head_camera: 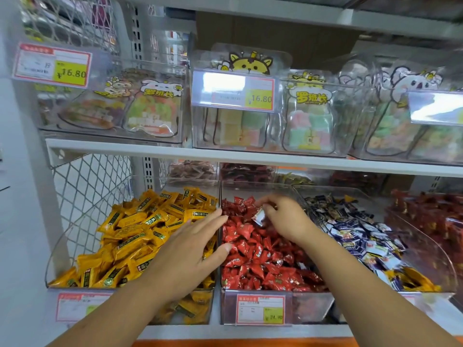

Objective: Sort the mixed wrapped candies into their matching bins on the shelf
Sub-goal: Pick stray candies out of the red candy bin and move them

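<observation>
Three clear bins stand side by side on the lower shelf. The left bin [57, 249] is full of yellow wrapped candies [135, 229]. The middle bin [310, 306] holds red candies [253, 256]. The right bin [436, 256] holds mixed blue-white candies [355, 231] with some yellow ones at its front. My left hand [193, 249] lies flat with straight fingers across the divide between the yellow and red bins. My right hand [283, 219] is over the back of the red bin and pinches a small silver-white wrapped candy [259, 217].
A further bin of dark red candies [431, 216] is at the far right. Price tags [260, 309] hang on the bin fronts. The upper shelf [225, 154] carries clear boxes of bagged gummies [308, 121]. A wire mesh side panel [85, 186] closes the left end.
</observation>
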`<state>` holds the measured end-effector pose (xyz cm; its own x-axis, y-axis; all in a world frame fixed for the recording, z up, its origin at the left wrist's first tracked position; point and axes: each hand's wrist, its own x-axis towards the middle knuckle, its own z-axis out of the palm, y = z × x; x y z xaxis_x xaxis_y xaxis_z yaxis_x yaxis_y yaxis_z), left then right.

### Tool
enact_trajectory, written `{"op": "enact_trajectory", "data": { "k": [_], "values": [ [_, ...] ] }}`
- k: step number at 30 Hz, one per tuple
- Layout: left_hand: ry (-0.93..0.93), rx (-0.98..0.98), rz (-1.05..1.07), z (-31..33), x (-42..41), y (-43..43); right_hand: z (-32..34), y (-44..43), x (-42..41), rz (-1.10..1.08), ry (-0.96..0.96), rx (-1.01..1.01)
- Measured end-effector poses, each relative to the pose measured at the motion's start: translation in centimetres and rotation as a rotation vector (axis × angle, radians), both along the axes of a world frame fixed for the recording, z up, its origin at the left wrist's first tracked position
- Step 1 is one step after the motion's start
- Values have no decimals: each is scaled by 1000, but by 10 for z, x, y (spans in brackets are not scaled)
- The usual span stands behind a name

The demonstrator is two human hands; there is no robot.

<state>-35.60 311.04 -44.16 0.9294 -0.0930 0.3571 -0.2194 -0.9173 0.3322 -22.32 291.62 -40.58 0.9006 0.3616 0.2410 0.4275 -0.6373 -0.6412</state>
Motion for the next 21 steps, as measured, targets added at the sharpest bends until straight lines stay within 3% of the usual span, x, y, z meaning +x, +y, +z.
{"op": "enact_trajectory", "data": {
  "k": [3,6,8,11,14,18,21],
  "values": [
    [1,-6,-6,-1,2,2,13,-4,-5,7,-94,-13],
    [-4,-12,-16,-2,4,3,28,-31,3,-159,-235,168],
    [-14,0,-11,-1,5,3,32,-55,7,-237,-210,197],
    [-24,9,0,-1,4,1,26,-69,-2,-151,-84,7],
    [-28,-1,0,-2,4,0,19,-49,-16,7,-98,-257],
    [-25,9,8,-3,2,0,1,-10,-21,144,-29,-394],
    [-21,10,7,-3,2,0,-14,3,-21,87,-168,-468]
  ]
}}
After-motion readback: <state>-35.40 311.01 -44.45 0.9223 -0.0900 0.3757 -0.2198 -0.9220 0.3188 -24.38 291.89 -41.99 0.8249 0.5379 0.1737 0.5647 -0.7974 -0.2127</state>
